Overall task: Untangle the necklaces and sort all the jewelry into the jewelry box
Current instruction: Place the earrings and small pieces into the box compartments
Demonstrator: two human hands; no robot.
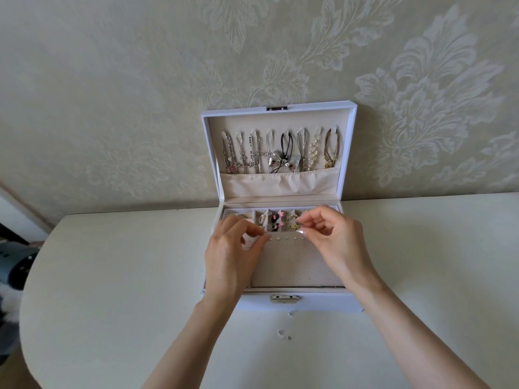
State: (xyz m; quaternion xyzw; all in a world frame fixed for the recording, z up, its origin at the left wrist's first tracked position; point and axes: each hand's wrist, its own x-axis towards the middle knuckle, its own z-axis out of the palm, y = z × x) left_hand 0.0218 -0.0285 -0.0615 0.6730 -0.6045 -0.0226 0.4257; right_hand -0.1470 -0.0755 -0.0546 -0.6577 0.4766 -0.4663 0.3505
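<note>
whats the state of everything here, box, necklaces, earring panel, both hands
jewelry box: open, lid upright
front latch: undone
necklaces: hanging in the lid, ends tucked in its pocket
earring panel: row of studs along its far edge, rest bare
left hand: fingertips pinched at that row's left end
right hand: fingertips pinched at its right end; held item too small to tell

Open white jewelry box (323, 303); necklaces (283, 162) seemingly separate
</note>
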